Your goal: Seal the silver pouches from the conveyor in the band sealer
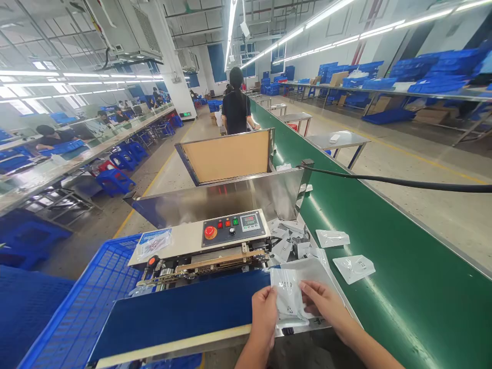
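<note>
White pouch (287, 294) (black-printed), navy belt (184, 313), green conveyor (403, 292), blue basket (82, 307).

Blue belt (184, 315) lies free beside left hand (263, 316) (machine (188, 238) blocks ahead).

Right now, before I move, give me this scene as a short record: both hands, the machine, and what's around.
left grip: on the left edge of a white pouch
right grip: at that pouch's right edge
white pouch: dark printing faces up, too small to read
machine: blue belt in front, red button on its control panel
right: green conveyor, loose pouches on it
beyond hands: jumbled pouch pile
left: blue basket
ahead: person in dark top, facing away
</note>
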A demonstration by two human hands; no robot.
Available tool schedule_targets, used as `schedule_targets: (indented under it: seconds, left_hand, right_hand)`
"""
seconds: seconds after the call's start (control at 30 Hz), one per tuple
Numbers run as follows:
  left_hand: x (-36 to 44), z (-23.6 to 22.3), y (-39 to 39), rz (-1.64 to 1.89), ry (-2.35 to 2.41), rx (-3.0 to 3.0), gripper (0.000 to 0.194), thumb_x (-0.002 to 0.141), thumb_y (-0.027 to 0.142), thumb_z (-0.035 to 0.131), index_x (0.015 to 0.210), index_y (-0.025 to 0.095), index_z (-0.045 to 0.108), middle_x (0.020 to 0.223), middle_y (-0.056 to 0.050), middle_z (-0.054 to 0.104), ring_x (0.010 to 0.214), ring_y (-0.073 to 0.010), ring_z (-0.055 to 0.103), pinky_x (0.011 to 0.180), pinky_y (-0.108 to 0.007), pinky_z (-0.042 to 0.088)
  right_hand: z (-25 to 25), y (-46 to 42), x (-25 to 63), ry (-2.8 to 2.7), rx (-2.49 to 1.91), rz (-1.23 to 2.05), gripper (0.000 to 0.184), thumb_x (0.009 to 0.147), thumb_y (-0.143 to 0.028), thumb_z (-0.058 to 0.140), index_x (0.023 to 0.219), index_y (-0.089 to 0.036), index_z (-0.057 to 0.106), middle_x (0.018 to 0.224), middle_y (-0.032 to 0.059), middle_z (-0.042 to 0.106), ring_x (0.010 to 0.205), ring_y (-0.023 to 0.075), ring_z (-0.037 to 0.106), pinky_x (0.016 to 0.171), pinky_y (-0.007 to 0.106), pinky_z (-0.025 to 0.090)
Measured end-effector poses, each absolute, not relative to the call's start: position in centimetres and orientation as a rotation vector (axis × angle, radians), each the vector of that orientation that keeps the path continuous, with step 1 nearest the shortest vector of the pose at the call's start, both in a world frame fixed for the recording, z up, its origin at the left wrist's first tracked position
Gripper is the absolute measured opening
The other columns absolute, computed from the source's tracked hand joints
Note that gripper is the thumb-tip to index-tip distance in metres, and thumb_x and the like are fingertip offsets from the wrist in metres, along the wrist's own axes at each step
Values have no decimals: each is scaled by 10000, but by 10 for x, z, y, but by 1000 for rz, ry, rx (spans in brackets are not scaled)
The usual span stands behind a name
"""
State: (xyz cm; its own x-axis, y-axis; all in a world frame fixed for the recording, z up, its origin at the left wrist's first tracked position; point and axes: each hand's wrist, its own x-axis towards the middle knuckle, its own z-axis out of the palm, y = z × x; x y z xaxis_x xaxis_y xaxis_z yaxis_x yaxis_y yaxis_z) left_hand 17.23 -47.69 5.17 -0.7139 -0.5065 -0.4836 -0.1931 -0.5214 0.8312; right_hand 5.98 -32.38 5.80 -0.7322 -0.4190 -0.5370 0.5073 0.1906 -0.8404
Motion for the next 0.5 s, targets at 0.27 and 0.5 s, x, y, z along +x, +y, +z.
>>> schedule_targets:
  seconds: [0.27,0.5]
  left_hand:
    - [121,52,-495,-2318,-1165,1201,470,572,505,984,746,113,793,577,-49,679,538,-192,645,542,-281,489]
    - [130,50,-528,-2254,-1104,1229,467,556,462,986,799,119,783,655,-74,741,613,-238,734,589,-306,556]
  right_hand:
    - [68,-360,24,1816,291,-1743,256,661,-380,881,677,-184,718,552,-42,569,526,101,544,528,214,540]
    - [64,-412,25,1701,290,-1664,221,736,-261,878,646,-187,691,569,-9,626,497,96,559,514,212,582]
